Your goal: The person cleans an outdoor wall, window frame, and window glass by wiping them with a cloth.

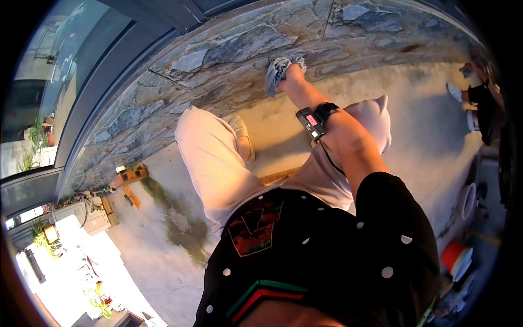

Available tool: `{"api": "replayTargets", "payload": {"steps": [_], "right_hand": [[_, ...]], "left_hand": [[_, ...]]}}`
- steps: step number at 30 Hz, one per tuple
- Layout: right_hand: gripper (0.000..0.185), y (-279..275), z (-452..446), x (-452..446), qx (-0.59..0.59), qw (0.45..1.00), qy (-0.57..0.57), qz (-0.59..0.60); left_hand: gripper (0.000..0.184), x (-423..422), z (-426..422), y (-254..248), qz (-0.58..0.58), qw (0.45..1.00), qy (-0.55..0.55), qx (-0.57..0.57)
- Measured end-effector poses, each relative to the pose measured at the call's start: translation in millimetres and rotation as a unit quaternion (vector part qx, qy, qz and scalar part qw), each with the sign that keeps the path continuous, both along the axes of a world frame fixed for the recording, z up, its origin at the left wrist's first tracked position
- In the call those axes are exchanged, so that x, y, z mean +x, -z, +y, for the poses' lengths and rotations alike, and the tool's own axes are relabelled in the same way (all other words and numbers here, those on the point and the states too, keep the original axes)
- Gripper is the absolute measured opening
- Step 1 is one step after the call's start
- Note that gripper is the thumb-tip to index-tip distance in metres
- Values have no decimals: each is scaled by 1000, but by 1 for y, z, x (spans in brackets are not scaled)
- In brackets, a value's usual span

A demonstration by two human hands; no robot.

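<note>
From the head view, I see a crumpled grey cloth up against the stone wall, near its lower edge. The person's right hand holds it, bunched in its folds; the cloth hides most of the fingers, so their exact curl is unclear. The left hand is out of sight, and I cannot tell its state.

Behind the right hand, a black strap circles the forearm, with a small device beside it and a dark cable running back from it. The arm comes out of a black shirt with white dots. Pale trousers cover the bent, spread knees, and a beige shoe shows between them on the concrete floor.

Over on the right side, another person in dark clothes is near the wall, well apart from the cloth. Nearer the bottom right sits a red container. Window glass fills the upper left.
</note>
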State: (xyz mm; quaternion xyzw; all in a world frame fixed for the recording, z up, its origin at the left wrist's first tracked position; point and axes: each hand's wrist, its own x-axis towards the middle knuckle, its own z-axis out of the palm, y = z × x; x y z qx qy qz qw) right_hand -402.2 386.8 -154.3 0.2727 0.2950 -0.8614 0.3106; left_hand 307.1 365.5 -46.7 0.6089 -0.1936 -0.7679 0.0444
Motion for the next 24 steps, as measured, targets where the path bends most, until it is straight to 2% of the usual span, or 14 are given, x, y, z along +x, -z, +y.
{"api": "replayTargets", "payload": {"steps": [3,4,7,10,12,14,16,19,22,24], "right_hand": [[29,-28,-49,64,-4,994,-106,-29],[30,-18,-69,81,-65,983,-168,-20],[31,-35,-108,120,-94,978,-187,-24],[33,-76,-91,120,-112,964,-240,-22],[35,-76,-71,102,-83,967,-240,-3],[36,-78,-38,73,-61,979,-190,38],[36,-61,1,28,-39,988,-121,93],[34,-58,55,-22,-55,995,-7,84],[32,-50,59,-38,-28,995,18,91],[32,-41,30,-23,-115,990,-17,83]], "left_hand": [[57,3,0,1,3,1000,-7,2],[57,3,0,2,3,1000,-9,2],[58,6,-1,3,6,1000,-19,5],[58,10,1,5,8,1000,-27,10],[58,15,0,9,11,999,-29,16],[59,18,-3,11,16,999,-31,20],[59,21,-9,13,21,999,-32,25],[59,25,-23,13,31,999,-34,28],[60,29,-49,8,65,997,-44,16],[60,23,-83,1,129,990,-56,-4]]}}
